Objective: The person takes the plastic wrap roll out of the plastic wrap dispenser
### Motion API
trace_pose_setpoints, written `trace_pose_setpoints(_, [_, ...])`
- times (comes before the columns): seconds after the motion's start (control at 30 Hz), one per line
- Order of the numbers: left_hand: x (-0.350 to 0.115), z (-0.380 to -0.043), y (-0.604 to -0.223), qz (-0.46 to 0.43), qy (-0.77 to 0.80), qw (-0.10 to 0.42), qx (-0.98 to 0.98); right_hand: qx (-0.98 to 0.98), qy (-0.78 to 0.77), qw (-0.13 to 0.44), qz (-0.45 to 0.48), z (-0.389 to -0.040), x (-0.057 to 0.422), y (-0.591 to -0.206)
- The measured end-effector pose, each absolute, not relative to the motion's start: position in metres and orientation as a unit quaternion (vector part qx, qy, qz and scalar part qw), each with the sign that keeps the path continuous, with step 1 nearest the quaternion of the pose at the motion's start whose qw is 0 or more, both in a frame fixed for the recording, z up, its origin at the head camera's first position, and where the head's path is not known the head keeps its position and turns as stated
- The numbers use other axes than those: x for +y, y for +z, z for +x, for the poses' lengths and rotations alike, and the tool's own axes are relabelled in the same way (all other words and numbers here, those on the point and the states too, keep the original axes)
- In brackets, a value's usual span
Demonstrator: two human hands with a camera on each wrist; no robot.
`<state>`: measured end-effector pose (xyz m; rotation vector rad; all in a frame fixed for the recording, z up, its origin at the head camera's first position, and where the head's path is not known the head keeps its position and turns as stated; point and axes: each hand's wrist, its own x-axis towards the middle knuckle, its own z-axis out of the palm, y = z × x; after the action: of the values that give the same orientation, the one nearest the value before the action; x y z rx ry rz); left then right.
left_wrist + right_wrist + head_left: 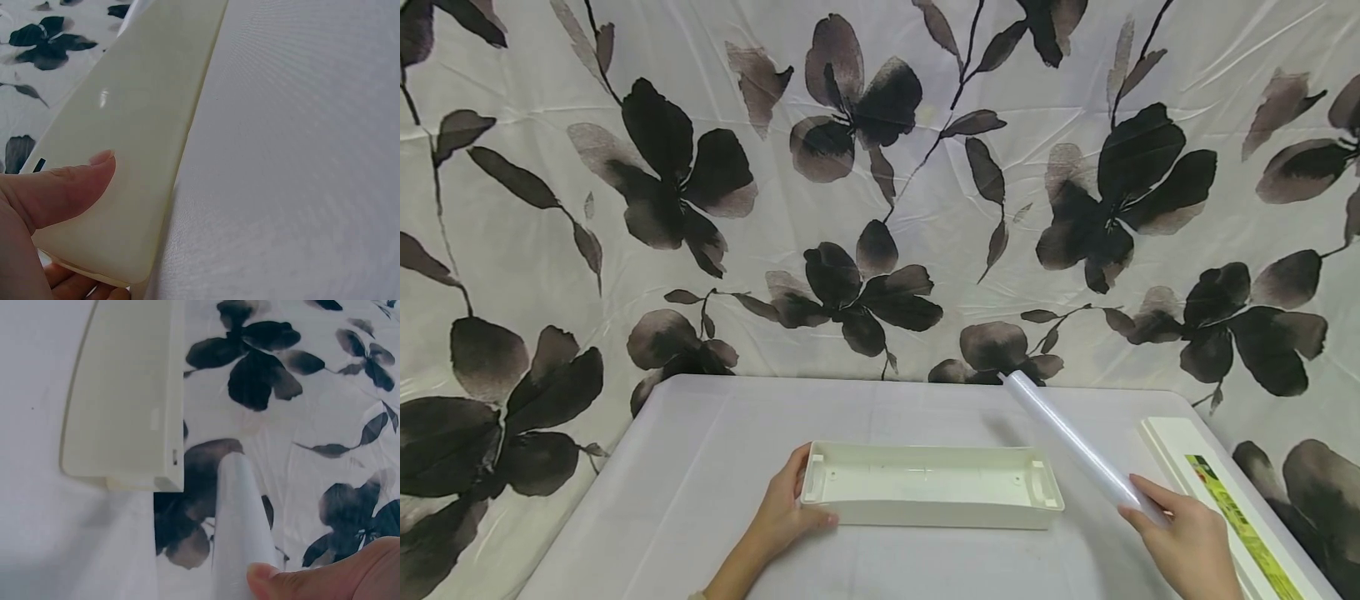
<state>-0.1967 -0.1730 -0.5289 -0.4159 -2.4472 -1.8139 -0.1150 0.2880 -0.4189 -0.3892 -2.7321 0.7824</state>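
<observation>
A long cream plastic box [932,514] without its lid sits on the white table, its hollow inside facing up. My left hand [786,508] grips its left end. In the left wrist view the thumb [75,187] presses on the box's front wall [131,137], with the other fingers curled at the end. My right hand [1187,533] holds the lower end of a roll of clear plastic film [1075,442], which slants up and left over the table. In the right wrist view the thumb [269,578] lies along the film roll [240,519], beside the box's right end [125,425].
A long white lid-like piece [1172,442] with a yellow-green printed label [1240,517] lies along the table's right side. Behind the white table [760,408] hangs a pale cloth [985,292] printed with dark flowers.
</observation>
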Motion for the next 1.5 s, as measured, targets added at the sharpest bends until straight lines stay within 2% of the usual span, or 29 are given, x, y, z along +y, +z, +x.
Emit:
trace_pose_setpoints(0.77, [-0.172, -0.197, -0.529, -0.124, -0.590, 0.033, -0.797, -0.921, 0.278, 0.120, -0.243, -0.112, 0.313, -0.444])
trace_pose_setpoints(1.03, [-0.172, -0.198, -0.532, -0.130, -0.602, 0.025, -0.788, -0.929, 0.258, 0.115, -0.241, -0.106, 0.324, -0.453])
trace_pose_setpoints(1.23, [-0.173, -0.198, -0.531, -0.142, -0.597, 0.035, -0.789, -0.929, 0.254, 0.097, -0.249, -0.102, 0.331, -0.461])
trace_pose_setpoints(1.5, [-0.172, -0.197, -0.530, -0.138, -0.590, 0.033, -0.795, -0.910, 0.272, 0.064, -0.306, -0.101, 0.332, -0.475])
